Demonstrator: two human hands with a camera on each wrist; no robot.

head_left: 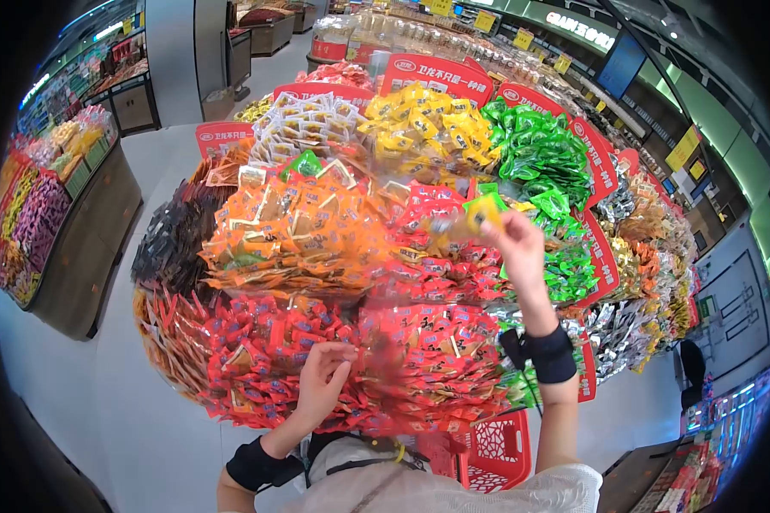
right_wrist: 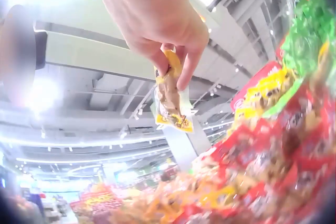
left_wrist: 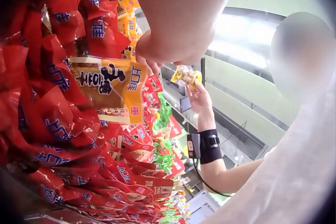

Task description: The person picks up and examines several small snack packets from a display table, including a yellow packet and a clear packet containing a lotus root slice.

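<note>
The right hand [head_left: 522,248] pinches a small yellow packet [head_left: 485,214] above the red and green packets. In the right wrist view the packet [right_wrist: 170,98] hangs from the thumb and fingertips of the right hand [right_wrist: 163,24], its clear part showing brown contents. Lower down, the left hand [head_left: 323,380] is held with bent fingers over the red packets [head_left: 265,342]; whether it touches one is unclear. In the left wrist view an orange-edged packet [left_wrist: 110,88] lies on red packets [left_wrist: 58,124] beside the left hand [left_wrist: 173,19], whose fingertips are mostly hidden.
Heaped packets fill the round display: orange [head_left: 291,231], white [head_left: 308,124], yellow [head_left: 428,128], green [head_left: 539,150] and black [head_left: 175,231]. Red signs [head_left: 436,77] stand along its back. A red basket [head_left: 498,453] is near the body, and another stand [head_left: 77,222] is at left.
</note>
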